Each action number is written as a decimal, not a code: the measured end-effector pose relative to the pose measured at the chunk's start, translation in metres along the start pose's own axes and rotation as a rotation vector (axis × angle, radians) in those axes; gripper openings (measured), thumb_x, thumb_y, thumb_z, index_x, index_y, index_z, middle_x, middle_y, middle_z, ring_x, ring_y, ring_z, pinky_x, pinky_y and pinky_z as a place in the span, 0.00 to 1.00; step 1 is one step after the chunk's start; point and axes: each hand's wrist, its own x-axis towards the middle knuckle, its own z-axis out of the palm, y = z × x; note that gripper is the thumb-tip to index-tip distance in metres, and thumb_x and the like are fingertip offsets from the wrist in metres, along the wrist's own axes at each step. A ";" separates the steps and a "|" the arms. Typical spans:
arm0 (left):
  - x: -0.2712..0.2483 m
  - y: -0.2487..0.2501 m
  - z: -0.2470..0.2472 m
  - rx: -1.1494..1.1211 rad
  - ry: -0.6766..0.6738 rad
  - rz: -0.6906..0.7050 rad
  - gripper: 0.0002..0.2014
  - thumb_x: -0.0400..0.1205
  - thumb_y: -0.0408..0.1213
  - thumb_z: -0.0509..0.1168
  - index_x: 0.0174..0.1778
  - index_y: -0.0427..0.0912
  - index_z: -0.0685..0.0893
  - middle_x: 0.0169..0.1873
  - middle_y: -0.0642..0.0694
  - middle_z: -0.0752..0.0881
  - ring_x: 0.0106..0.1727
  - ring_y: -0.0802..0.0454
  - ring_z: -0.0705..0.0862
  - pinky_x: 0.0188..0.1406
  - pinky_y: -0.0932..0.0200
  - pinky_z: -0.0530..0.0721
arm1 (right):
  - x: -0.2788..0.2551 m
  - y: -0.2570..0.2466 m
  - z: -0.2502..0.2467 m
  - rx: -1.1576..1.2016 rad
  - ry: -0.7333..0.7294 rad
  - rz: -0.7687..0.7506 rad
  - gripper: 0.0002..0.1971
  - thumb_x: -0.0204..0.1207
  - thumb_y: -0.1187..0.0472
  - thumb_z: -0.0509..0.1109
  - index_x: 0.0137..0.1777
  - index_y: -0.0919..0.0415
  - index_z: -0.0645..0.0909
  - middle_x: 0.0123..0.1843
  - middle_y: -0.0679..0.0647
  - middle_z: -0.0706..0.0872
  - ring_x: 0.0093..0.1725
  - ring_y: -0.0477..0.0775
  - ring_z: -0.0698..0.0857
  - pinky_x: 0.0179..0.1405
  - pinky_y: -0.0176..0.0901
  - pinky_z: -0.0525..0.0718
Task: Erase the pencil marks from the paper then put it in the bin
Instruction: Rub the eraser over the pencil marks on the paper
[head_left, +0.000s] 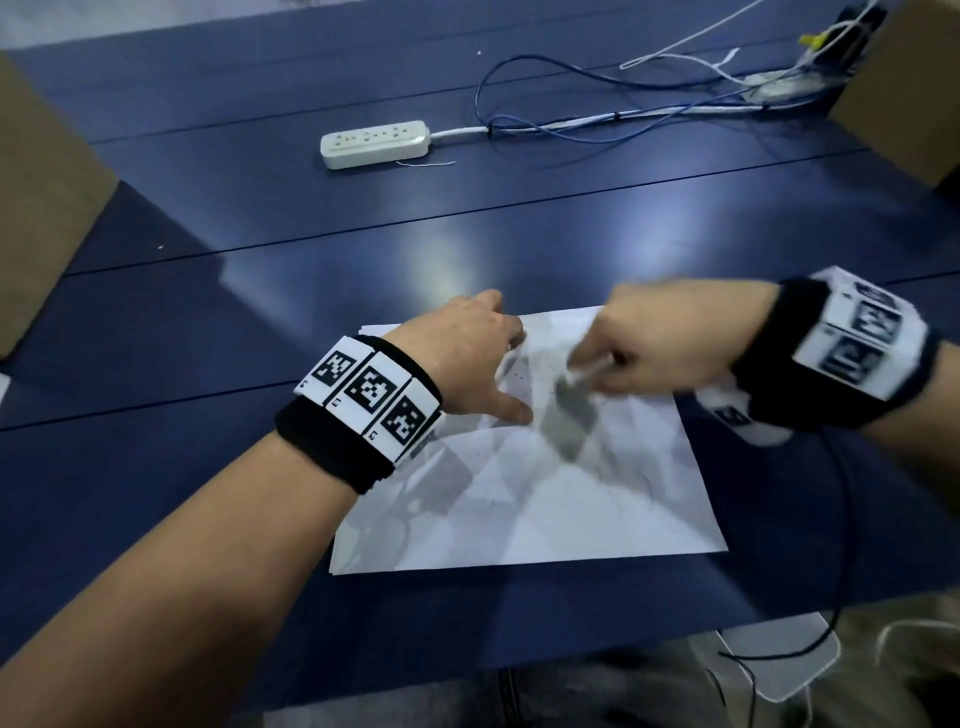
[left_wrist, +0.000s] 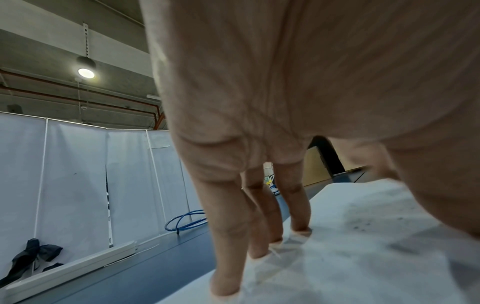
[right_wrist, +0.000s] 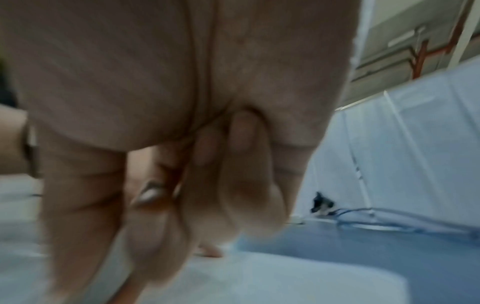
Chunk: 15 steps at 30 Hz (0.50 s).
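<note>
A creased white sheet of paper (head_left: 545, 499) lies flat on the blue table (head_left: 208, 467), with small dark specks (head_left: 521, 373) near its far edge. My left hand (head_left: 514, 374) presses on the sheet's far left corner with straight, spread fingers (left_wrist: 226, 236) on the paper (left_wrist: 363, 257). My right hand (head_left: 602, 361) is blurred by motion over the sheet's upper middle and pinches a small white eraser (head_left: 580, 373) against the paper. In the right wrist view the curled fingers (right_wrist: 233, 185) hide the eraser above the paper (right_wrist: 259, 277).
A white power strip (head_left: 375, 144) and loose cables (head_left: 571, 104) lie at the back of the table. Cardboard boxes stand at the left (head_left: 41, 208) and the far right (head_left: 904, 88). A black cable (head_left: 836, 545) hangs from my right wrist over the table's front edge.
</note>
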 end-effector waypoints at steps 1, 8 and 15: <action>0.000 0.000 0.000 0.006 -0.001 -0.001 0.37 0.68 0.68 0.72 0.68 0.49 0.77 0.55 0.50 0.71 0.54 0.50 0.73 0.47 0.52 0.78 | -0.008 -0.010 0.002 0.064 -0.081 -0.053 0.23 0.73 0.37 0.58 0.44 0.56 0.82 0.30 0.53 0.81 0.31 0.51 0.76 0.36 0.52 0.83; 0.000 0.001 -0.001 0.000 -0.002 0.011 0.36 0.69 0.67 0.72 0.69 0.51 0.77 0.56 0.51 0.71 0.57 0.50 0.74 0.46 0.55 0.73 | 0.024 0.018 -0.007 -0.137 0.143 0.190 0.12 0.79 0.51 0.62 0.50 0.53 0.86 0.41 0.56 0.88 0.43 0.63 0.81 0.43 0.53 0.85; 0.000 0.000 0.000 0.013 0.011 0.004 0.40 0.67 0.69 0.71 0.71 0.51 0.75 0.58 0.50 0.72 0.60 0.48 0.76 0.50 0.50 0.80 | -0.011 -0.008 0.006 0.053 -0.090 -0.075 0.14 0.77 0.49 0.64 0.45 0.60 0.83 0.30 0.56 0.82 0.33 0.55 0.76 0.36 0.52 0.82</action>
